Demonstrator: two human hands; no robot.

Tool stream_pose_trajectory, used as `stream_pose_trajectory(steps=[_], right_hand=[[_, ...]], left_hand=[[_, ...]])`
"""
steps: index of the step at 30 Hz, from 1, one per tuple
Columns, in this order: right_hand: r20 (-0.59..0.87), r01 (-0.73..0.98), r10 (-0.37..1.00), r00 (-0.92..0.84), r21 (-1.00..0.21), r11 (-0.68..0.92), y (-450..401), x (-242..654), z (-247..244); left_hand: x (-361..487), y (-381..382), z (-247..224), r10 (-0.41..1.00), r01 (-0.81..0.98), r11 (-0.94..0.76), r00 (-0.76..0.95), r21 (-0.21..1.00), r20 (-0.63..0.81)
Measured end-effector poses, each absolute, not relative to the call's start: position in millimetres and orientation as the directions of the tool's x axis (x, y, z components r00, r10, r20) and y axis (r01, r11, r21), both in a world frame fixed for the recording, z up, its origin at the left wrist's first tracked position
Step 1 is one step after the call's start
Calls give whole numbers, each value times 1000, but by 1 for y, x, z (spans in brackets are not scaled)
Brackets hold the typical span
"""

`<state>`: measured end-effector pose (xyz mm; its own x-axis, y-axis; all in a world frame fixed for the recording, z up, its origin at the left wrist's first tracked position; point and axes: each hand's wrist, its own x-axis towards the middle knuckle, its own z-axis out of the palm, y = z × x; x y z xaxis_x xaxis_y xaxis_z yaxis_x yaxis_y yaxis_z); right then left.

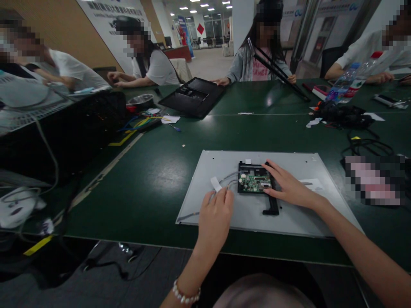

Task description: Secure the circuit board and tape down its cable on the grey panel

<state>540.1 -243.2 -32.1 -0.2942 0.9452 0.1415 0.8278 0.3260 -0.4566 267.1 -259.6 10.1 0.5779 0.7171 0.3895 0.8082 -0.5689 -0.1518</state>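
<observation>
A grey metal-backed flat panel (pixel 231 222) lies on the table in front of me. On it rests a green circuit board (pixel 253 183) in a black plastic bracket (pixel 273 207), whose arm extends toward me. My left hand (pixel 216 209) is closed, its fingertips pinching thin grey cables (pixel 229 176) that run from the board's left side. A white tag (pixel 215 184) sits beside those fingers. My right hand (pixel 290 188) spans the bracket's right side, thumb near the board's lower right corner and fingers at the upper edge; they grip it against the panel.
Across the green table (pixel 150 171), a person holds a black monitor cover (pixel 195 95) and a dark frame (pixel 276 70). Plastic bottles (pixel 348 85) and tangled black cables (pixel 345 113) are at right. A black case (pixel 64 132) stands at left, near coloured wires (pixel 141 123).
</observation>
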Motion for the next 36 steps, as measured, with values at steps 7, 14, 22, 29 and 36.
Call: stream_pose_trajectory(steps=[7,14,22,29,36], right_hand=[[153,824,943,-295,-459,332,-242,542,-33],[152,828,944,-294,-453,330,-243,541,-33],[144,830,946,-290,-454,323,-241,540,-34],[140,822,945,-295,-467,325,-241,541,-33],[131,818,946,-295,-478,321,-241,541,-31]], left_hand=[[285,-270,-2,775,870,-489,470,-71,422],[275,-251,0,824,908,-417,364,31,434],[270,-242,-14,883,928,-365,320,72,344],[268,-243,-16,894,925,-361,309,114,326],[262,-235,-7,900,915,-353,274,195,340]])
